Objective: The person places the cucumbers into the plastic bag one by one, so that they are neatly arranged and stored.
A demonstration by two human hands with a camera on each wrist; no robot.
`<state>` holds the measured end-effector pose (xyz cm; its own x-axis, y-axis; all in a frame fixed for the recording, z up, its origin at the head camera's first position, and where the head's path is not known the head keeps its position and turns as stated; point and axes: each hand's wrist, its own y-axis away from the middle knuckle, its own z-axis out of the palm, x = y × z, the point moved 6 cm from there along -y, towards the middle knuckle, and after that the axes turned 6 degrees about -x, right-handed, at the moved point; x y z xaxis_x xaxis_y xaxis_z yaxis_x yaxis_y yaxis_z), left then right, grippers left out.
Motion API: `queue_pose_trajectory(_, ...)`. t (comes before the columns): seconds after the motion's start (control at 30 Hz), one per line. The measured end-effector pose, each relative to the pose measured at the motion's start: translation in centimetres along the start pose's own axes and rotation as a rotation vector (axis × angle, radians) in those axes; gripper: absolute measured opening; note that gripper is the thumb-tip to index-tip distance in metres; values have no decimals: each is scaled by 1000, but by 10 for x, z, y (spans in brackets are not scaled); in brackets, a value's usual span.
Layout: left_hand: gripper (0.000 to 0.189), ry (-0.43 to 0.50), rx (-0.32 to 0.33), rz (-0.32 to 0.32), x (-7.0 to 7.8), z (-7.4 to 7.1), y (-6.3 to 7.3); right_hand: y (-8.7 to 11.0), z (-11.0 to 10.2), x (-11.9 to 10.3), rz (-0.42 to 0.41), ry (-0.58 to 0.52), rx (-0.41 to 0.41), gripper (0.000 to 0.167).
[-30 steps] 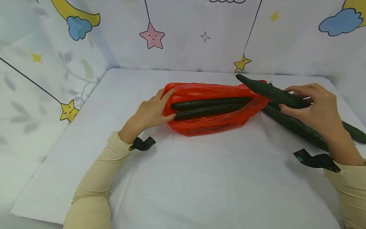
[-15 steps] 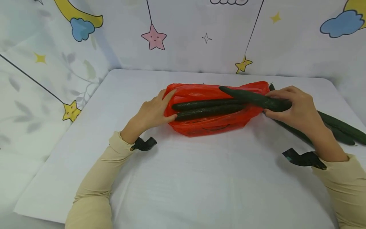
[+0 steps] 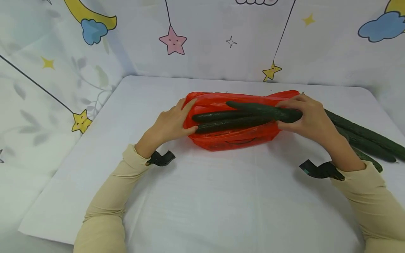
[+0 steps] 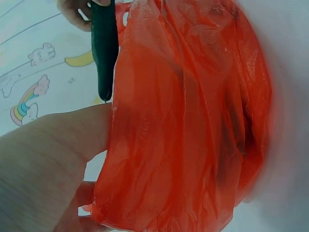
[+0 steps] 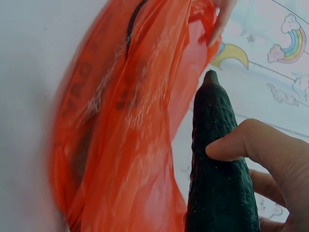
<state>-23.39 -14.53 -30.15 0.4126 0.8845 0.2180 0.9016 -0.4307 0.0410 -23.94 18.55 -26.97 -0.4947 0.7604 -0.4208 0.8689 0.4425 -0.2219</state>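
Note:
A red plastic bag (image 3: 234,142) lies on the white table with its mouth facing up, two dark green cucumbers (image 3: 232,124) inside. My left hand (image 3: 169,123) grips the bag's left end, thumb and index finger spread along its rim; part of those fingers is hidden behind the plastic in the left wrist view. Over the bag's opening, my right hand (image 3: 308,117) holds another cucumber (image 3: 261,109) by its right end. That cucumber points left, its far tip above the two others. The right wrist view shows the thumb (image 5: 227,147) pressed on its bumpy skin.
Several more cucumbers (image 3: 368,135) lie on the table at the right, partly behind my right hand and forearm. The white table (image 3: 221,196) meets a printed cloth backdrop (image 3: 209,59) at its far edge.
My right hand has carried its cucumber left and slightly down, from beyond the bag's right end to over its opening. The left hand keeps its place on the bag.

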Motion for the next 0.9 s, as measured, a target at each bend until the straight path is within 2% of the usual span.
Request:
queue_pose_trajectory(0.33, 85, -3, -12, -13, 0, 1, 0, -14, 15, -14, -27, -12, -62, 44)
queue_pose_trajectory(0.63, 86, -9, -1, -3, 0, 0, 0, -28, 26, -25, -9, 37, -142, 45)
queue_pose_trajectory(0.9, 85, -23, 4, 0, -1, 0, 0, -37, 38, -35, -28, 60, -218, 43)
